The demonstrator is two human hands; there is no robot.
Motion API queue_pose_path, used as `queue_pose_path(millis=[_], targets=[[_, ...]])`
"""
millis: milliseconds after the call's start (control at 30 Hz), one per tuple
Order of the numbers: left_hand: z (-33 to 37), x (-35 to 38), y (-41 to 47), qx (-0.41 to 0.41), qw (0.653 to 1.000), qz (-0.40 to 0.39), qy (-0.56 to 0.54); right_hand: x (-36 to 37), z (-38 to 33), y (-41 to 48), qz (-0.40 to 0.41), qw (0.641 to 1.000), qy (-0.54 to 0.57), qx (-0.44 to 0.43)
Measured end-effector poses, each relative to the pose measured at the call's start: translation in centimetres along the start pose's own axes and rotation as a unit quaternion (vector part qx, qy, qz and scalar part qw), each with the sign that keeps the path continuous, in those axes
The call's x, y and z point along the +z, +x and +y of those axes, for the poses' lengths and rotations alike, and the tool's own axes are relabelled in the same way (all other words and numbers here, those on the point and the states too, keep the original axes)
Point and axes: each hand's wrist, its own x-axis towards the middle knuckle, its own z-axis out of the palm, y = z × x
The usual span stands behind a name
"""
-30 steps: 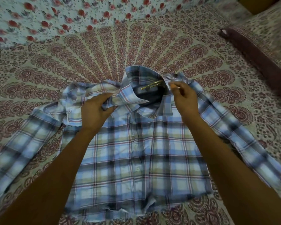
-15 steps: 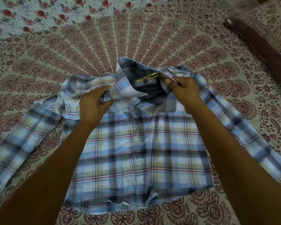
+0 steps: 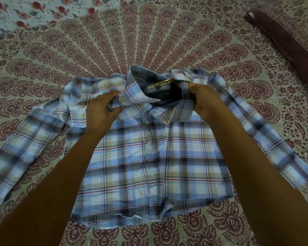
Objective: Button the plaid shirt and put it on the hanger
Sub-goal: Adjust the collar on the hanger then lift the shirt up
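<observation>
A blue, cream and red plaid shirt (image 3: 149, 157) lies front up on the bed, its placket buttoned and both sleeves spread out to the sides. Inside the open collar shows a dark hanger (image 3: 164, 94) with a brass hook (image 3: 161, 83) lying across the neck opening. My left hand (image 3: 102, 110) grips bunched fabric at the left collar and shoulder. My right hand (image 3: 201, 98) grips the right side of the collar, fingers curled into the cloth. Most of the hanger is hidden inside the shirt.
The shirt rests on a bedsheet (image 3: 149, 41) printed with maroon fan patterns. A floral cloth (image 3: 25, 13) lies at the far left. A maroon patterned cushion (image 3: 290, 43) runs along the far right edge.
Both hands stay on the collar. My right hand has closed further into the right collar fabric, and the hook now lies partly tucked under that cloth. The view has shifted slightly.
</observation>
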Motion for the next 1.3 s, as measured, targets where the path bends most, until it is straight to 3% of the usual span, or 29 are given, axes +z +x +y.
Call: queue_pose_path(millis=[100, 233, 333, 500, 733, 867, 933, 1000, 1167, 1300], targets=[[-0.2, -0.1, 0.1, 0.010, 1.000, -0.002, 0.012, 0.6, 1.1, -0.3, 0.015, 0.999, 0.039, -0.005], [-0.2, -0.3, 0.1, 0.010, 1.000, -0.014, -0.008, 0.6, 1.9, -0.6, -0.006, 0.979, -0.099, -0.180], [-0.3, -0.5, 0.1, 0.011, 1.000, -0.019, -0.014, 0.4, 1.6, -0.2, 0.004, 0.960, -0.141, -0.242], [-0.5, -0.6, -0.1, 0.014, 1.000, -0.022, -0.006, 0.1, -0.9, 0.1, -0.063, 0.969, -0.146, -0.187], [-1.0, -0.7, -0.2, 0.020, 0.999, -0.034, 0.002, 0.8, -1.7, -0.1, -0.145, 0.955, -0.165, -0.202], [-1.3, -0.9, -0.3, 0.015, 0.999, -0.038, -0.004, 0.2, -2.2, 0.8, -0.130, 0.971, -0.161, -0.123], [-1.0, -0.9, -0.3, 0.012, 0.999, -0.034, -0.017, 0.3, -1.8, 1.3, -0.103, 0.992, -0.064, -0.029], [-0.6, -0.8, -0.2, 0.006, 0.999, -0.033, -0.034, 0.5, -0.8, 1.3, -0.052, 0.997, 0.051, 0.010], [-0.8, -0.3, -0.1, -0.041, 0.997, -0.028, -0.066, 1.2, 3.2, -0.3, 0.053, 0.987, 0.133, -0.067], [-0.6, -0.1, -0.4, -0.038, 0.996, -0.016, -0.073, 1.9, 5.9, -1.4, 0.002, 0.992, 0.089, -0.095]])
